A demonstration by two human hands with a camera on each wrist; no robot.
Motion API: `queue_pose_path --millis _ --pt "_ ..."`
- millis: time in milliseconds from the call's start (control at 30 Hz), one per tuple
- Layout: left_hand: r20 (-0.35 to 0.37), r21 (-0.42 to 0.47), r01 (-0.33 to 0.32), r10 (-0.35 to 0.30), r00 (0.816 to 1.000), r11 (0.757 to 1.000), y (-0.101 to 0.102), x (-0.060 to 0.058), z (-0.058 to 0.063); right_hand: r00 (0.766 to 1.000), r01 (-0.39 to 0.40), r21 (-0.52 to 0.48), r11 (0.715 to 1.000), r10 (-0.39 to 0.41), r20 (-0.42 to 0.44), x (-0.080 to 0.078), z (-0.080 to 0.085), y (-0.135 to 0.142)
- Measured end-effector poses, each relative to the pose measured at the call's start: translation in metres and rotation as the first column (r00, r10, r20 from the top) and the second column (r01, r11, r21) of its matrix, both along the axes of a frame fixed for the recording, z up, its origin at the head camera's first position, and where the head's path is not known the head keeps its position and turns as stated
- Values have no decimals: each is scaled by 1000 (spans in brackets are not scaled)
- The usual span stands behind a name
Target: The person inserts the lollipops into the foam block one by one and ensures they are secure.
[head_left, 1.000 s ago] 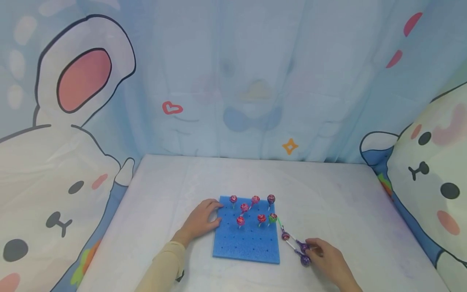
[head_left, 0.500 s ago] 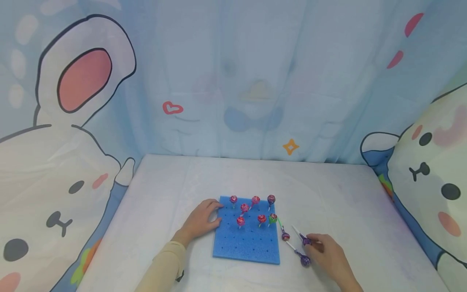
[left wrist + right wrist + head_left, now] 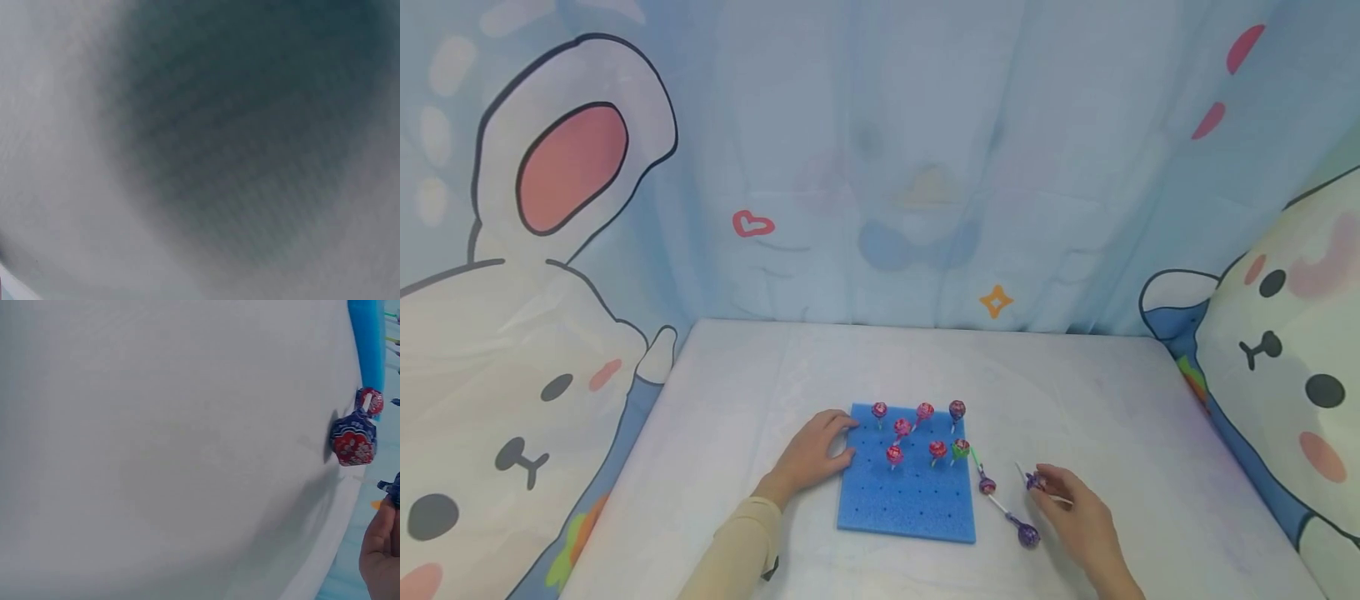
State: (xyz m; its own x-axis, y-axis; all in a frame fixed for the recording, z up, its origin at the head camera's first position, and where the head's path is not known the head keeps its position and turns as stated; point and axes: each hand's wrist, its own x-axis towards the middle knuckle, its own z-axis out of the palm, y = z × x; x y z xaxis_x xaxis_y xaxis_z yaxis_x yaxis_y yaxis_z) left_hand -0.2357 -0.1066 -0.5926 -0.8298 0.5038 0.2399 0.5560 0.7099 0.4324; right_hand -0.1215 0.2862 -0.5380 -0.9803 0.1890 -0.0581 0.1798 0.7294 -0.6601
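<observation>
In the head view, my left hand [image 3: 810,452] rests at the left edge of a blue foam board [image 3: 910,508], fingers spread and touching it. Small holes dot the board, and several wrapped lollipops stand in it, among them a green and red one [image 3: 961,449]. My right hand [image 3: 1075,518] pinches a purple lollipop [image 3: 1034,482] right of the board. Its white stick points up and left; another thin white piece shows by the fingers. In the right wrist view, fingertips hold this dark wrapper [image 3: 392,489] at the right edge.
Two loose lollipops lie right of the board: a red and purple one [image 3: 987,485] and a purple one [image 3: 1028,535]. A white cloth [image 3: 760,375] covers the table. Behind hangs a printed curtain [image 3: 925,125]. The left wrist view is blurred and dark.
My right hand has lifted the purple lollipop away from the loose ones, moving up and slightly right. The left hand and board have stayed put.
</observation>
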Motion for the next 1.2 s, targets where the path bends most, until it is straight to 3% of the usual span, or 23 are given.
queue_pose_path --millis 167,367,567,733,833,933,1033,1200 --pt "1 8 -1 1 1000 1000 0 1 0 990 11 -31 999 -16 -143 0 13 -5" --pt "-5 10 -7 7 1000 1000 0 -1 -3 929 -94 -6 996 86 -361 1 31 -19" --pt "-2 9 -6 6 1000 1000 0 -1 -2 920 -82 -21 996 68 -386 3 50 -41" --pt "1 5 -8 8 1000 1000 1 0 0 880 -173 -114 978 101 -464 2 55 -55" --pt "3 7 -8 8 1000 1000 1 1 1 897 -195 -176 965 103 -429 2 54 -68" --pt "9 5 -6 6 1000 1000 1 1 1 927 -216 -264 940 113 -357 2 52 -81" --pt "14 1 -3 3 1000 1000 0 1 1 947 -246 -386 889 137 -289 2 49 -93" --pt "7 7 -3 3 1000 1000 0 1 2 947 -307 -527 792 196 -256 0 43 -111"
